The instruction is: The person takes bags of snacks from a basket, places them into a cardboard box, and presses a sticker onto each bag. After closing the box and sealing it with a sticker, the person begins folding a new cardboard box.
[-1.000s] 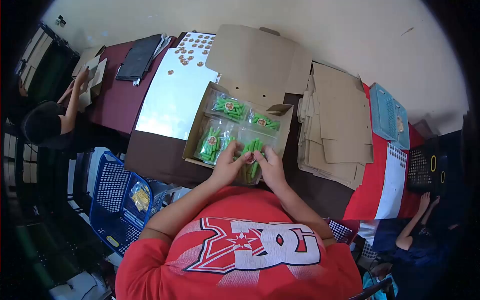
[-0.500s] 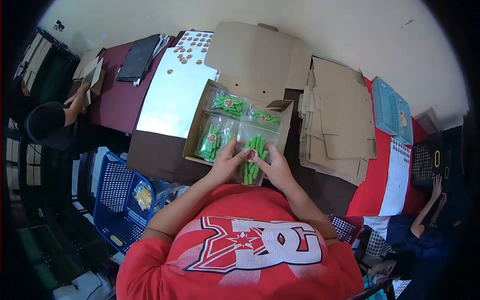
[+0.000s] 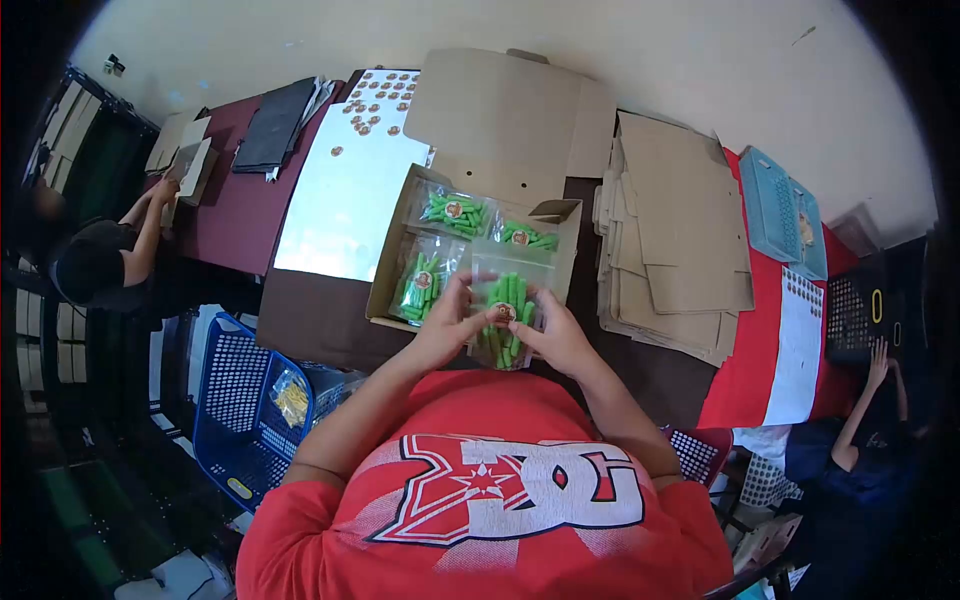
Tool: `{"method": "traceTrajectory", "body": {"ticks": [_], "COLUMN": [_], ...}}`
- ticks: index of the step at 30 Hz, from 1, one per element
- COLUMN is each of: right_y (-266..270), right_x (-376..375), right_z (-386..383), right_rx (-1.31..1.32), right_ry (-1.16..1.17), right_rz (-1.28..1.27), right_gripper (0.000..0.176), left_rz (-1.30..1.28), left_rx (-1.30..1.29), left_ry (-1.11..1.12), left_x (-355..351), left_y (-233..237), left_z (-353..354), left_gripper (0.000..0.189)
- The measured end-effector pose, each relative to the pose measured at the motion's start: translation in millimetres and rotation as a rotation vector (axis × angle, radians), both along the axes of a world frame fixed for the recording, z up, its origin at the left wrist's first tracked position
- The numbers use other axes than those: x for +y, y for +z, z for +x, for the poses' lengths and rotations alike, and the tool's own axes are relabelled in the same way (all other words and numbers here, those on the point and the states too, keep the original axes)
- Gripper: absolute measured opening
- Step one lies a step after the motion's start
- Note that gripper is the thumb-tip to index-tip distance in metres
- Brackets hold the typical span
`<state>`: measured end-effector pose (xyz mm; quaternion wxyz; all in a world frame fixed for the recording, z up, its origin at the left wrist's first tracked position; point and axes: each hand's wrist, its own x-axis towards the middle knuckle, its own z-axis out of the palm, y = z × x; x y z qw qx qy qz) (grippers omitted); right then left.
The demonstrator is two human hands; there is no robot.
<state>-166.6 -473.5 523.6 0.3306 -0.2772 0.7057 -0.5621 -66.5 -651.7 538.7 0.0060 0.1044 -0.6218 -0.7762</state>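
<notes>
Between my two hands is a clear plastic bag of green stick snacks, with a round sticker on its front. My left hand grips its left side, the thumb on the sticker. My right hand holds the right side, its thumb also near the sticker. The bag is over the near edge of an open cardboard box. Inside the box lie other stickered bags of green sticks, such as a bag at the back left, a bag at the back right and a bag at the front left.
A white sticker sheet lies left of the box. Flat cardboard boxes are stacked at right, before a light-blue basket. A blue basket stands low at left. Other people work at the far left and far right.
Both my hands still hold the bag, and my thumbs have shifted slightly on the sticker. The person at left has moved their hands at a small cardboard box.
</notes>
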Motion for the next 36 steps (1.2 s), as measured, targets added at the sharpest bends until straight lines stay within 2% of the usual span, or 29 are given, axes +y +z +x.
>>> {"method": "traceTrajectory", "body": {"ticks": [1, 2, 4, 5, 7, 8, 11, 17, 20, 21, 23, 26, 29, 32, 34, 36], "right_y": [3, 7, 16, 13, 1, -2, -6, 8, 13, 8, 5, 15, 21, 25, 37, 42], "right_x": [-1, -3, -8, -11, -15, -15, -13, -12, -14, -13, -12, -11, -2, 7, 5, 1], "right_z": [1, 2, 4, 6, 9, 8, 7, 7, 7, 6, 5, 6, -2, -18, -16, -10], "right_rx": [0.032, 0.034, 0.081, 0.083, -0.029, -0.027, 0.056, -0.067, -0.098, -0.073, -0.044, -0.043, -0.016, 0.31, 0.322, 0.336], "right_ry": [0.007, 0.01, -0.058, -0.059, -0.312, -0.311, -0.331, -0.412, -0.388, -0.365, -0.345, -0.359, -0.253, 0.01, -0.018, -0.057], "right_rz": [0.016, 0.015, 0.157, 0.157, -0.139, -0.14, -0.142, -0.142, -0.261, -0.26, -0.261, -0.254, -0.289, -0.281, -0.198, -0.115], "right_gripper": [0.053, 0.053, 0.047, 0.047, 0.035, 0.035, 0.025, 0.015, 0.012, 0.011, 0.01, 0.009, 0.011, 0.021, 0.021, 0.022], "left_rz": [-0.031, -0.032, -0.113, -0.114, -0.475, -0.523, -0.676, -0.787, -0.773, -0.774, -0.97, -1.014, -1.034, -1.04, -1.058, -0.898], "left_rx": [0.016, 0.018, 0.075, 0.077, 0.127, 0.201, 0.202, 0.308, 0.265, 0.265, 0.278, 0.331, 0.426, 0.446, 0.446, 0.417], "left_ry": [0.165, 0.168, 0.192, 0.192, 0.21, 0.239, 0.251, 0.222, 0.126, 0.126, 0.129, 0.145, 0.203, 0.221, 0.194, 0.478], "left_x": [2, -1, -10, -9, 0, 3, 6, 2, 4, 5, 6, -3, -10, -17, -17, -12], "left_y": [-3, -7, -10, -11, 0, -5, 0, 5, 10, 11, 14, 18, 19, 20, 19, 20], "left_z": [-1, -2, -7, -6, -6, -7, -4, -6, -7, -7, -7, -5, -7, -8, -10, -15], "left_gripper": [0.037, 0.037, 0.019, 0.019, 0.01, 0.012, 0.013, 0.01, 0.009, 0.009, 0.009, 0.004, 0.007, 0.008, 0.006, 0.009]}}
